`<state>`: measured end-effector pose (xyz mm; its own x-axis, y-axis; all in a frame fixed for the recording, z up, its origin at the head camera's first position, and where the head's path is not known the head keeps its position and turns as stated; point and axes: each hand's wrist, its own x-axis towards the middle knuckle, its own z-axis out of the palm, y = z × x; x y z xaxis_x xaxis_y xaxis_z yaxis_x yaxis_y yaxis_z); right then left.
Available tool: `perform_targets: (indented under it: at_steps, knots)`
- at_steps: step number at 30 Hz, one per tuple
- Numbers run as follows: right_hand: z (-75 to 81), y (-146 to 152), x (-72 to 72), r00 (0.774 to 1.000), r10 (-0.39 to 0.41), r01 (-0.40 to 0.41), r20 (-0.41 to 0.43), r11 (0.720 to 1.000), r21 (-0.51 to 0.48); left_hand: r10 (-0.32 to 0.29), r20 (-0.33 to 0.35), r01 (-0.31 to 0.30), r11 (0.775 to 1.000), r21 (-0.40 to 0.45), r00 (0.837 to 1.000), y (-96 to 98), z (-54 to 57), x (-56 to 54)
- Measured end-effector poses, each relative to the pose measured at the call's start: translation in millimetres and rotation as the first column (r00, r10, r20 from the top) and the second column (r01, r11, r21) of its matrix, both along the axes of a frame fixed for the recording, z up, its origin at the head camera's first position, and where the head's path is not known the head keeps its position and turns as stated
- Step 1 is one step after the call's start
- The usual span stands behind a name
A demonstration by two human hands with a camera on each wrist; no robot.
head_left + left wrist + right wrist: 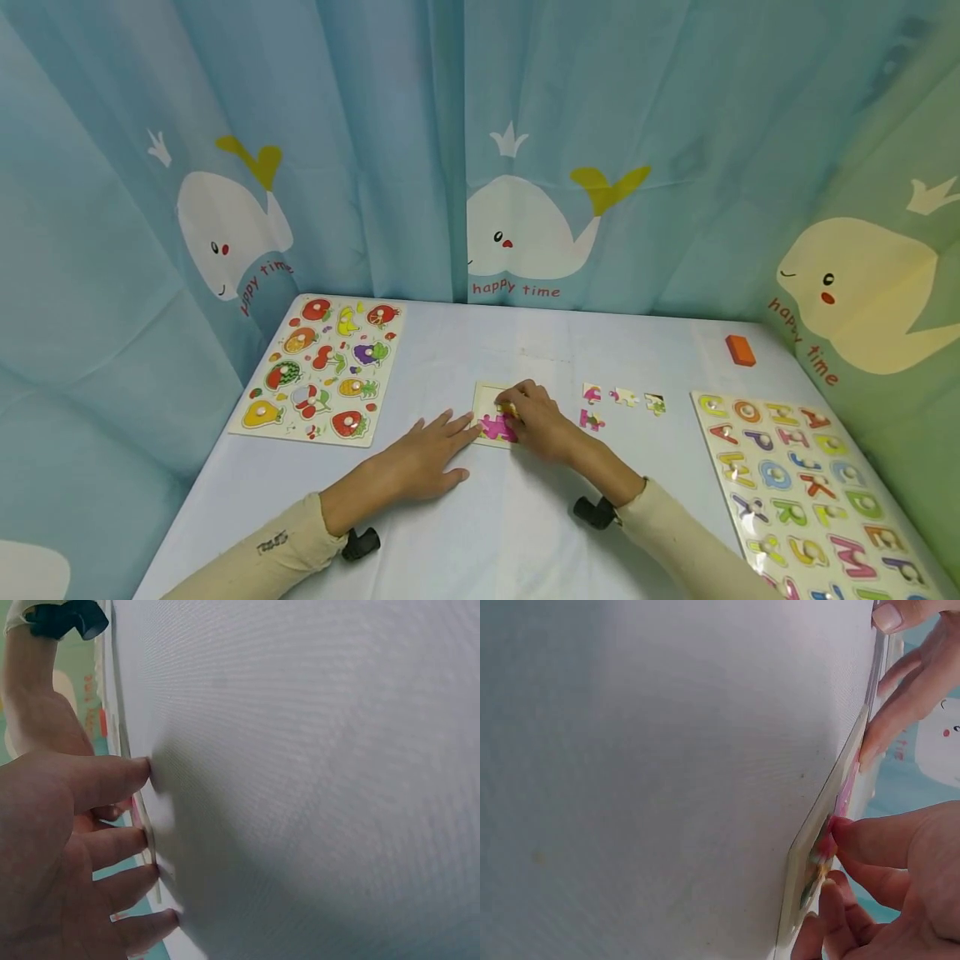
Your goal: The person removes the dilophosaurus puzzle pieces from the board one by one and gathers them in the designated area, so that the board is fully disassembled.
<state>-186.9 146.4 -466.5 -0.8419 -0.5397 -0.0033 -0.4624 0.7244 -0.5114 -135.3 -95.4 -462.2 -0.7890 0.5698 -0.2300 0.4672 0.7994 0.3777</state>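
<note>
A small square jigsaw board [477,392] with a pale raised border lies mid-table, with joined pink pieces [495,427] in its lower part. My right hand [542,423] is over the board's right side and pinches a jigsaw piece [824,851], red and yellow with some green, between thumb and fingers, right at the board's surface. In the head view the fingers mostly hide this piece. My left hand [427,458] rests palm down with fingers spread, its fingertips at the board's left edge. Several loose jigsaw pieces [591,420] lie right of the board.
A fruit peg puzzle [330,375] lies at the back left. An alphabet peg puzzle [795,492] covers the right front of the table, and an orange block [740,350] sits near the back right. Blue whale-print curtains [405,167] hang along the table's far edge and sides.
</note>
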Motion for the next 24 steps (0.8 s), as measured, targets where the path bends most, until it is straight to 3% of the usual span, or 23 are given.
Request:
perform_targets:
  at_steps: [14,18,24]
  knots:
    - [-1.9,1,2.1,0.994,-0.041,0.041,-0.098,0.999,0.000,0.000,-0.003,0.000,1.000,-0.005,1.000,0.1,-0.5,0.7]
    - [-0.6,5,1.7,0.990,-0.025,0.017,-0.138,0.998,-0.057,-0.001,-0.002,0.001,1.000,-0.004,1.000,0.2,0.4,0.9]
    - [11.7,19,-6.1,0.999,0.027,-0.035,-0.042,0.978,-0.206,0.001,-0.003,-0.001,1.000,-0.005,1.000,0.2,2.1,1.8]
